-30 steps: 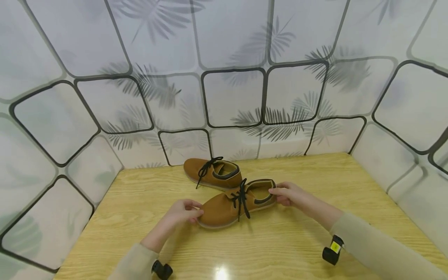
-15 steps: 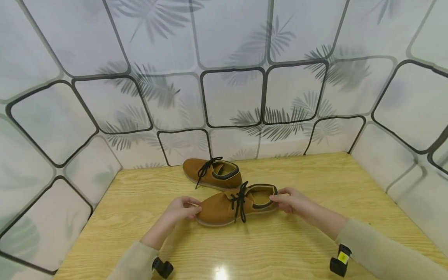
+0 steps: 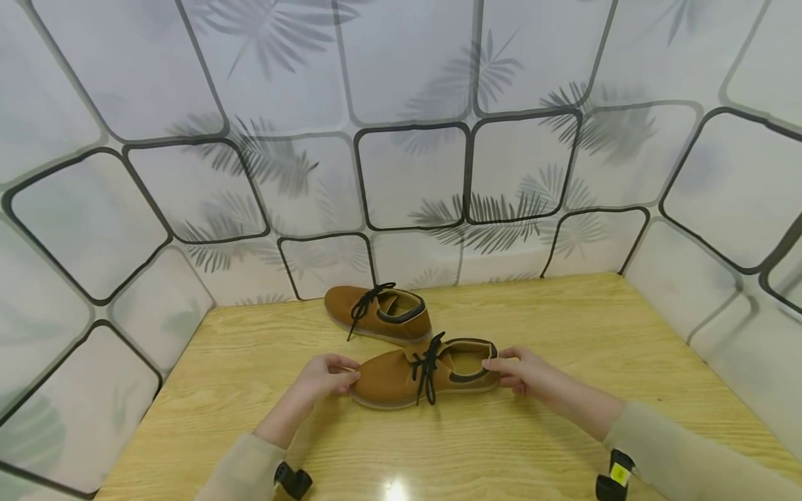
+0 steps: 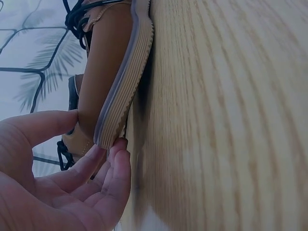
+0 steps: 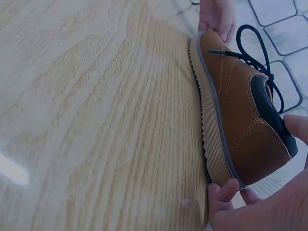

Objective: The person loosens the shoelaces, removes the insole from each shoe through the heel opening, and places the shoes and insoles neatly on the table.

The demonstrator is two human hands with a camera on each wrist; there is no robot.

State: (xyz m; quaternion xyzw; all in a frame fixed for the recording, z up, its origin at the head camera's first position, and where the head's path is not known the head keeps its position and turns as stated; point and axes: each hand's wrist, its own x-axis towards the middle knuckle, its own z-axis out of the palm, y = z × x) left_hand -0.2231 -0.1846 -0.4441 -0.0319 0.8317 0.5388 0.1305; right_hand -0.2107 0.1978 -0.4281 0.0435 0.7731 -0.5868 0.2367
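A brown shoe (image 3: 385, 379) with black laces lies across the front of the table, toe to the left and heel to the right. My left hand (image 3: 326, 376) pinches its toe, thumb on the upper and fingertips under the ridged sole (image 4: 126, 82). At the other end my right hand (image 3: 523, 372) grips the heel, thumb at the dark padded collar (image 5: 272, 115) and fingers low by the sole. Behind it sits a second brown shoe (image 3: 351, 303), toe also to the left, its heel partly overlapped by the front shoe.
Both shoes are on a light wood-grain table (image 3: 564, 313). A pale wall covering (image 3: 413, 181) with dark outlined shapes and leaf prints rises along the back and both sides. A small black camera (image 3: 614, 476) is strapped to the right wrist.
The heel of the front shoe has swung toward me with my right hand, so the shoe lies straighter left to right. My left hand stays at the toe; the rear shoe keeps its place.
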